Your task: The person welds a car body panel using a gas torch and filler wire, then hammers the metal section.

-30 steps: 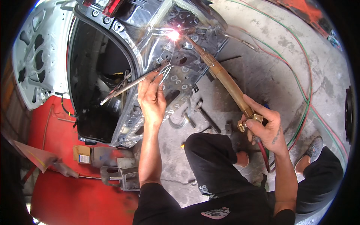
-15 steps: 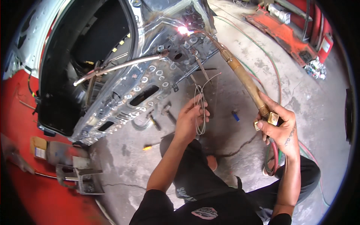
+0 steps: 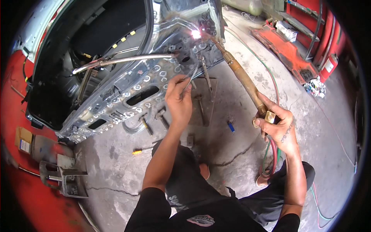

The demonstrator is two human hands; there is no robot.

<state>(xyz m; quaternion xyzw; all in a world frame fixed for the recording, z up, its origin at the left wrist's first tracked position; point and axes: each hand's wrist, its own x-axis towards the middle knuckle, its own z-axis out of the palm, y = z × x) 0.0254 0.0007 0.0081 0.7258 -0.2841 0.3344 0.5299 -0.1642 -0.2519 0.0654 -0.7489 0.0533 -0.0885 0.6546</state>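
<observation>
Torch [image 3: 244, 80], long, tubular, brass-coloured

A car repair workshop: a bare-metal car body [image 3: 116, 103] with a glowing torch [image 3: 246, 82] at it, hammers [image 3: 164, 120] on cracked concrete floor [image 3: 239, 176], a red fire extinguisher [image 3: 328, 68].

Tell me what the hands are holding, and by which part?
Right hand: the brass-coloured torch, by its rear end. Left hand: thin wire, pinched; where along its length is unclear.

Right hand [image 3: 281, 125] grips brass torch [image 3: 244, 78]; bright glow [image 3: 196, 34] at car panel [image 3: 156, 75]; left hand [image 3: 179, 99] pinches thin wire [image 3: 194, 73].
</observation>
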